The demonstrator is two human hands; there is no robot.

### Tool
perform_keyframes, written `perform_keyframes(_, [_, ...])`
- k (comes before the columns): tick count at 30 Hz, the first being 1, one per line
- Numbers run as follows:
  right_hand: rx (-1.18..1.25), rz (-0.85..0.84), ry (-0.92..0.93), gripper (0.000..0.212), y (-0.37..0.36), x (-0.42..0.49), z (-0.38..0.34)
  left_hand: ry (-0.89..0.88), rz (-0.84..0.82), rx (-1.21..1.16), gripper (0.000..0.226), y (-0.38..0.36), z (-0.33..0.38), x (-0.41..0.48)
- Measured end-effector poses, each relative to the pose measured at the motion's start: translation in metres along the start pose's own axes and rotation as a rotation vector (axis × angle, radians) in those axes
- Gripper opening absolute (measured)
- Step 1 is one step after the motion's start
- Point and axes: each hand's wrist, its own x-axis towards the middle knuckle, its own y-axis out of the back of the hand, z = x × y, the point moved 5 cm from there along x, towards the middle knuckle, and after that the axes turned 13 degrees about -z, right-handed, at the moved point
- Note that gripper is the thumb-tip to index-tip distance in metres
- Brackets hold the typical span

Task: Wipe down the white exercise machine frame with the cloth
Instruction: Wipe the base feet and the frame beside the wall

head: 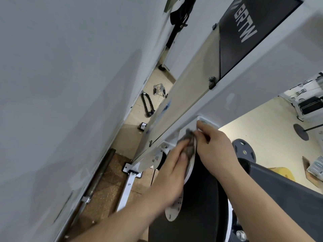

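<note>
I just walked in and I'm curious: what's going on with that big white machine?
A person is cleaning the white exercise machine frame with a grey cloth. The left hand grips the cloth and presses it on the frame, just above a black pad. The right hand is right beside it and seems to pinch the cloth's top edge, though the picture is blurry there.

Gym floor (pixel 258 123)
Its tiles hold a triceps rope (pixel 147 105), a metal handle (pixel 159 89), a weight plate (pixel 244 151); a barbell (pixel 97 180) lies and the white exercise machine frame (pixel 128 187) stands on brown matting (pixel 108 191).
</note>
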Motion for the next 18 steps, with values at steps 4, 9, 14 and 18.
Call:
perform_keyframes(4, [-0.03,0.024,0.005,0.039,0.0,-0.001,-0.004,0.013,-0.031,-0.033,0.042,0.012,0.003,0.035])
perform_keyframes(9, [-0.02,-0.004,0.002,0.033,0.0,-0.001,0.002,0.062,0.09,-0.028,0.041,-0.004,-0.04,-0.075])
perform_keyframes(14, [-0.096,-0.016,0.005,0.011,-0.002,-0.001,-0.002,0.178,0.089,-0.072,0.034,0.002,-0.052,-0.056])
perform_keyframes(18, [-0.118,0.013,0.037,0.019,-0.003,0.0,-0.001,0.16,0.036,-0.068,0.032,0.012,-0.034,-0.023])
